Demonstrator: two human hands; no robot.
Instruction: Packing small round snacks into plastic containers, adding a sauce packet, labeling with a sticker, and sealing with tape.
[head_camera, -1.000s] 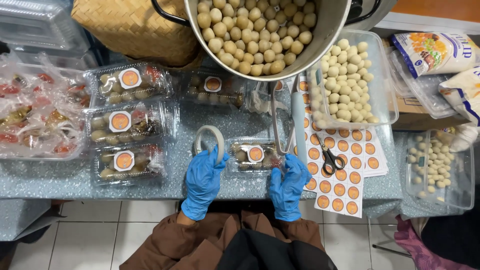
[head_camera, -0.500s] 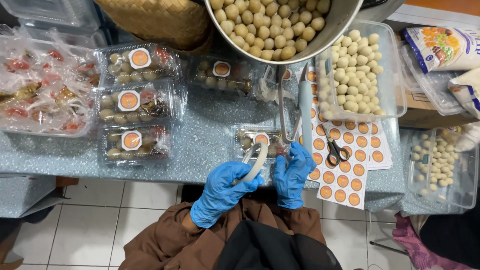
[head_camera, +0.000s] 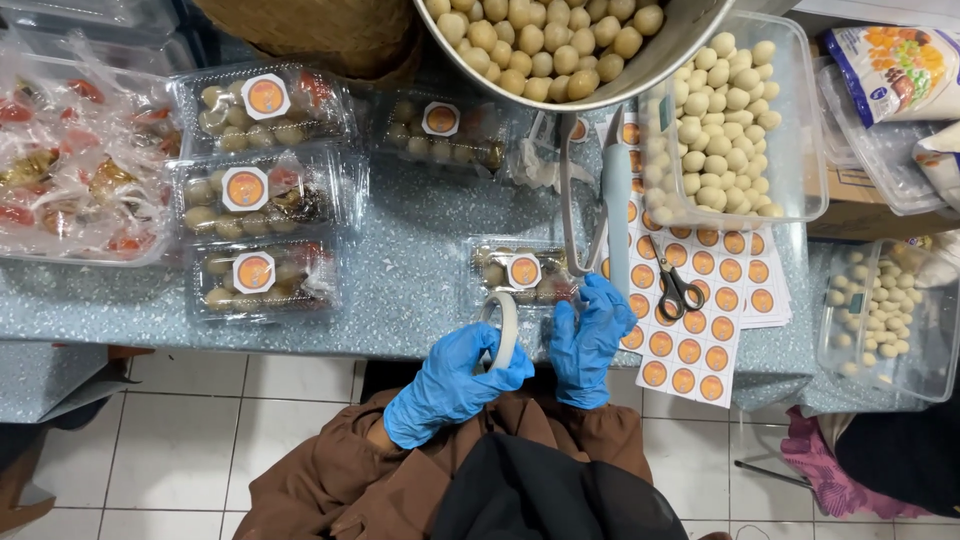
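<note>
Tape roll (head_camera: 503, 328), white, now stands on edge at the worktop's (head_camera: 400, 290) near edge, just in front of the small clear box (head_camera: 525, 272) with an orange sticker; half a second ago it lay tilted lower in the grip. Left hand (head_camera: 452, 378), blue-gloved, fingers curled closed around the roll's lower rim. Right hand (head_camera: 588, 336), gloved, fingertips pinched together beside the roll, touching the box's near edge. Scissors (head_camera: 678, 287) lie on the sticker sheet (head_camera: 690, 330).

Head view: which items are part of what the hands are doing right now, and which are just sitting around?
In hand:
- left hand holding tape roll
- right hand at the clear clamshell box

Lying about:
- scissors
- sticker sheets
- tongs
- metal bowl of balls
- three labelled boxes
</note>
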